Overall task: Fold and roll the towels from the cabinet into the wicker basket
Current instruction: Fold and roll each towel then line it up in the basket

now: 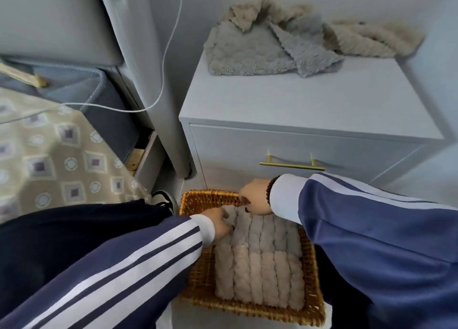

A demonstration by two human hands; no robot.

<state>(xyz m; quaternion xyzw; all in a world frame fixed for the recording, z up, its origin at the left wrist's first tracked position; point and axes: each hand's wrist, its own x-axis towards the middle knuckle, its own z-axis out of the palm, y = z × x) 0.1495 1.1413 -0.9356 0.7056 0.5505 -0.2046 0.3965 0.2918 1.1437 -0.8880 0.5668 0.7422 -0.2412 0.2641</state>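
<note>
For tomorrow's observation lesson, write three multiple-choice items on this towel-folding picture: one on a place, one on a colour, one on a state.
1. Where do the unfolded towels lie?
A. on top of the cabinet
B. on the floor
C. in the drawer

2. What colour is the drawer handle?
A. black
B. gold
C. red

3. How is the cabinet drawer?
A. pulled fully out
B. missing
C. closed

Answers: 1 A, the loose towels sit on the cabinet's top surface, at its back. 2 B, the bar is brassy gold. 3 C, its front sits flush while both hands, left hand and right hand, work at the rolled towels in the wicker basket.
</note>
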